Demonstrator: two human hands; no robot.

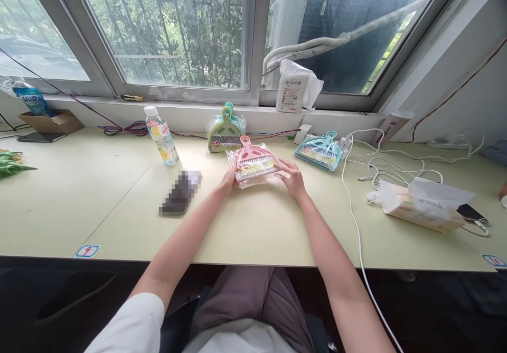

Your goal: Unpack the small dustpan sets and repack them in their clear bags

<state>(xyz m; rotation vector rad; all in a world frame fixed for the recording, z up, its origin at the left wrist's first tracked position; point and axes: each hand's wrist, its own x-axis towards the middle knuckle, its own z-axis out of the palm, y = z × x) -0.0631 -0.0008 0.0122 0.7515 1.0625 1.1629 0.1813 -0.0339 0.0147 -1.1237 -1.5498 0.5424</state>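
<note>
A pink mini dustpan-and-brush set (253, 163) in a clear plastic wrapper lies on the pale green desk (257, 226) in front of me. My left hand (228, 179) grips the wrapper's lower left corner, fingers closed on it. At the lower right edge of the wrapper my right hand (292, 178) holds on with curled fingers. A green packaged set (225, 131) stands behind it by the window sill. To the right lies a blue packaged set (319, 151).
A plastic drink bottle (162, 136) stands left of the sets, with a dark phone (180, 193) nearer me. White cables (390, 170) and a tissue pack (425, 205) occupy the right side. Cardboard box (51, 121) and green items (10, 164) sit far left.
</note>
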